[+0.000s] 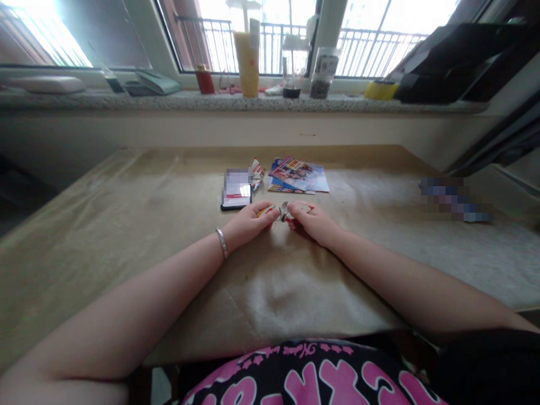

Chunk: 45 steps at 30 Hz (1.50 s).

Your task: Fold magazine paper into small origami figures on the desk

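My left hand (248, 223) and my right hand (311, 220) rest side by side on the brown paper-covered table (126, 225). Together they pinch a small piece of printed paper (283, 211), red, white and grey, folded between the fingertips of both hands. A silver bracelet (221, 242) sits on my left wrist. Just beyond the hands lie a phone (237, 190), a small folded paper shape (256, 171) and a stack of colourful printed sheets (297, 175).
A stone windowsill (211, 101) runs along the back, holding a tall yellow cup (247, 62), a red jar (205, 79), bottles (323, 73), a yellow tape roll (380, 90) and a black device (455, 62). A blurred object (455, 198) lies at the table's right.
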{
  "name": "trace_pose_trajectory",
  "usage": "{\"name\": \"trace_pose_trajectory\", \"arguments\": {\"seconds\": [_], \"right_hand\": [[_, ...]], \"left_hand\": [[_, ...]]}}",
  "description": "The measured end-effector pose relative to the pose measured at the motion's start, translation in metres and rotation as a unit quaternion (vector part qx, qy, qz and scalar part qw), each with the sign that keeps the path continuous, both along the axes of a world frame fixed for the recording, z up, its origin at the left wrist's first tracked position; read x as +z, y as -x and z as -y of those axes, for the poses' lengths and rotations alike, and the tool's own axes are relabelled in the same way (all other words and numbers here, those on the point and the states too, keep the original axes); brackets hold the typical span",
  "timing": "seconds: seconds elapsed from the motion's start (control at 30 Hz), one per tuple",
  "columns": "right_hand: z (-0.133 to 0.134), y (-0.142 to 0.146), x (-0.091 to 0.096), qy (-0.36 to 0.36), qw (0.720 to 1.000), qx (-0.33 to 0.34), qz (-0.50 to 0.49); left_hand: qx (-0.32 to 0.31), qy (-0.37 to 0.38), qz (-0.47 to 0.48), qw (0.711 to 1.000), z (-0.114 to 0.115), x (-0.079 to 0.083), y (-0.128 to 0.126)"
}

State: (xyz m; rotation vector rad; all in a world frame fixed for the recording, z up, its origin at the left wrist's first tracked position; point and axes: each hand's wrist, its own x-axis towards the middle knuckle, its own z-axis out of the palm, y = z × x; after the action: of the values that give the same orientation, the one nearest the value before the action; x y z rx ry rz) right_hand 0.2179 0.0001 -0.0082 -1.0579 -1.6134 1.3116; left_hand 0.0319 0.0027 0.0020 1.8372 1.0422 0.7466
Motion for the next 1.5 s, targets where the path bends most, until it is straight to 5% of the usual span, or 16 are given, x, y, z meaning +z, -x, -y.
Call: {"name": "trace_pose_trajectory", "arguments": {"seconds": [0.6, 1.5], "right_hand": [[-0.01, -0.007, -0.003, 0.129, 0.977, 0.028, -0.167], [-0.015, -0.005, -0.007, 0.143, 0.957, 0.075, -0.242]], "left_hand": [[0.002, 0.059, 0.093, 0.994, -0.005, -0.002, 0.003], [0.024, 0.082, 0.126, 0.988, -0.004, 0.004, 0.001]]}}
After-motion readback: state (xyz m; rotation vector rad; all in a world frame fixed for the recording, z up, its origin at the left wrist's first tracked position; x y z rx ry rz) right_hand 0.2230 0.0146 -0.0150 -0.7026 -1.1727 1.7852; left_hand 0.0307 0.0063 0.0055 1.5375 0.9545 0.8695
